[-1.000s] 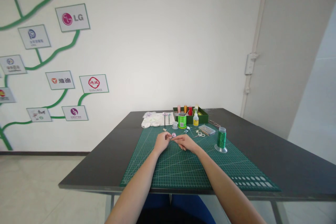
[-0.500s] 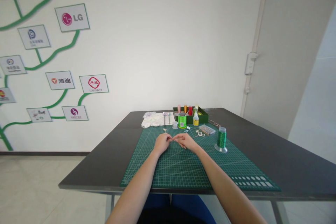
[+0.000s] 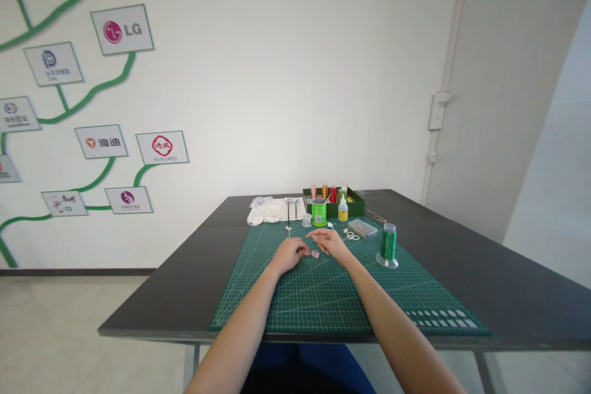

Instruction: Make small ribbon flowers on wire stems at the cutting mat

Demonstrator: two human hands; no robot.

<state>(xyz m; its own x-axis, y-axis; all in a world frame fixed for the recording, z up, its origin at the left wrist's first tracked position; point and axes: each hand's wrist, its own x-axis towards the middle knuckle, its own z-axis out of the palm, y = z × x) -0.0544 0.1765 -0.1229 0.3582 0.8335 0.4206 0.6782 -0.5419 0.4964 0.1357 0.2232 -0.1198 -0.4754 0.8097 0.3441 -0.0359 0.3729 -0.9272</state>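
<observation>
My left hand (image 3: 290, 253) rests low over the green cutting mat (image 3: 323, 301), its fingers curled and pressed together; whatever they hold is hidden. Just right of those fingertips is a small pink-lilac piece (image 3: 315, 254), perhaps a flower; whether the fingers touch it by a stem or thread I cannot tell. Above and right of it hovers my right hand (image 3: 329, 242), index finger stretched out to the left and the other fingers loosely bent, with nothing visible in them. White-handled scissors (image 3: 352, 236) lie beyond the right hand.
Behind the hands stand a green can (image 3: 319, 212), a glue bottle (image 3: 342, 209) and a dark green box (image 3: 357, 204) of thread spools. A green thread spool (image 3: 388, 246) stands at right, near a clear case (image 3: 362, 228). White cloth (image 3: 263, 212) lies back left.
My hands, fingertips together before, have come apart. The left moved slightly down, the right slightly up with its index finger extended. The pink-lilac piece now shows between them.
</observation>
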